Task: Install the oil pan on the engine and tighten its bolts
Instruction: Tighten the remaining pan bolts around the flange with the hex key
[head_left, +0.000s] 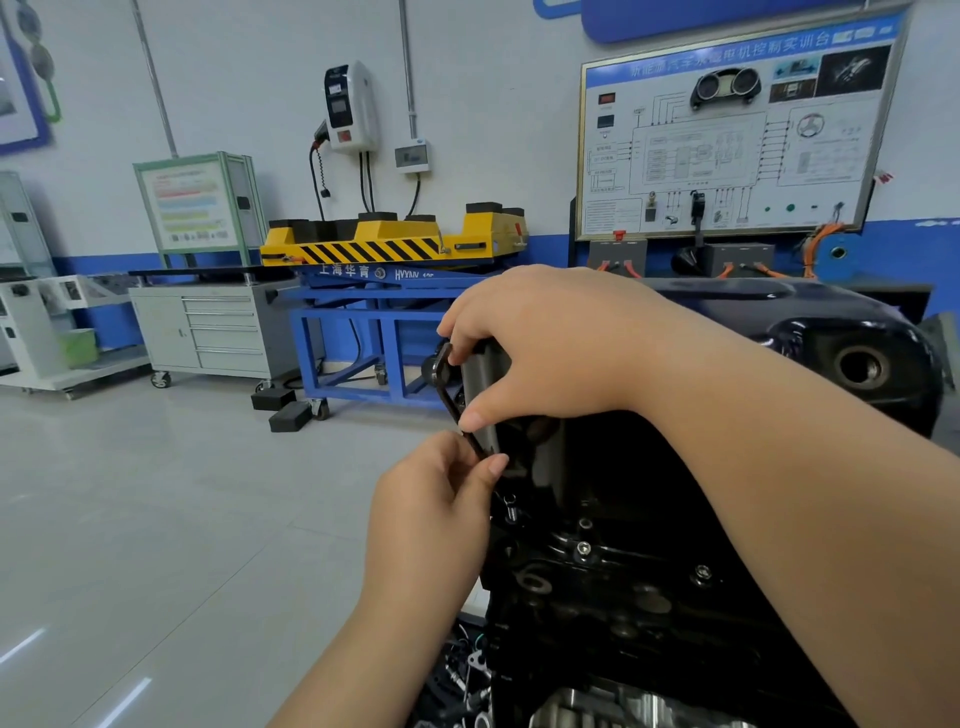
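The black engine (613, 582) fills the lower right, with the glossy dark oil pan (831, 332) on its far side. A thin black wrench (451, 400) runs along the engine's left edge. My right hand (545, 343) reaches over from the right and its curled fingers hold the wrench's upper end by a grey part of the engine. Lower down, my left hand (436, 509) pinches the wrench's lower end between thumb and fingers. Several silver bolts (583, 548) show on the engine face.
A blue lift table with a yellow, black-striped top (395, 244) stands behind the hands. A grey drawer cabinet (218, 332) is at the left, a wiring training board (727, 135) on the back wall. Loose metal parts (462, 675) lie below the engine. Grey tile floor (156, 519) spreads left.
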